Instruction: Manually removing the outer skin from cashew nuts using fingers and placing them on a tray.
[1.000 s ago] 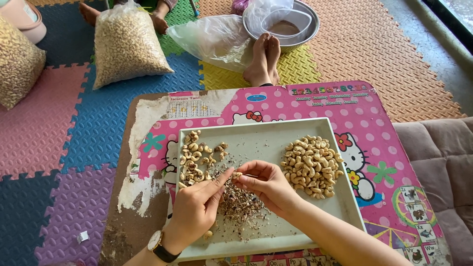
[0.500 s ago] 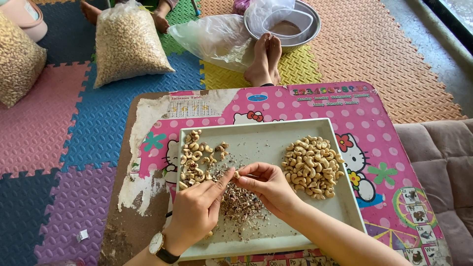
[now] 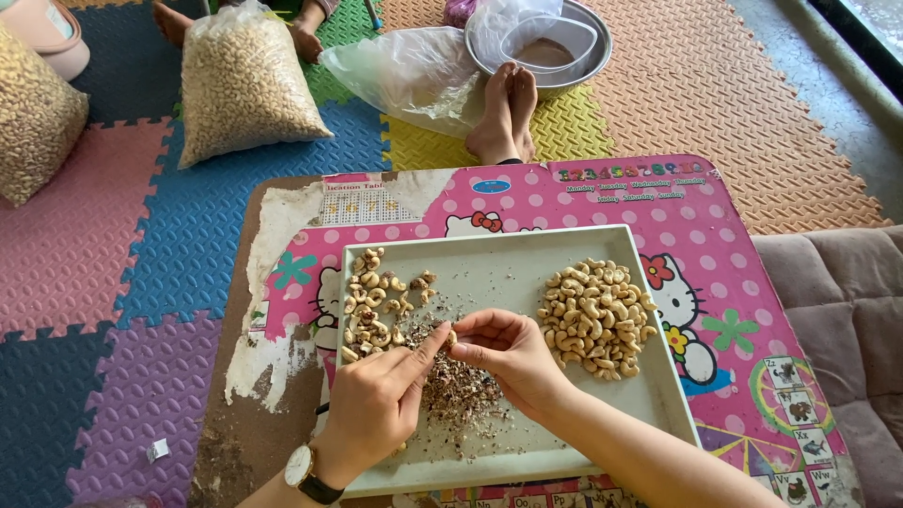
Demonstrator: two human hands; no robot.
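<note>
A pale rectangular tray (image 3: 489,259) lies on a small pink cartoon-printed table (image 3: 583,193). Unpeeled brownish cashews (image 3: 374,301) are heaped at the tray's left, peeled pale cashews (image 3: 593,315) at its right, and a pile of dark skin flakes (image 3: 456,386) lies in the middle. My right hand (image 3: 508,357) pinches a single cashew (image 3: 451,337) over the flakes. My left hand (image 3: 376,400), with a wristwatch (image 3: 303,470), presses its thumb and forefinger against the same nut.
Colourful foam mats cover the floor. Two clear bags of cashews (image 3: 240,85) (image 3: 28,113) stand at the back left. Another person's feet (image 3: 503,113) rest beyond the table, near a crumpled plastic bag (image 3: 404,71) and a metal basin (image 3: 550,38). A cushion (image 3: 837,310) lies right.
My left hand has slid slightly down and left, lowering the wristwatch in view. Both hands stay on the cashew over the flake pile.
</note>
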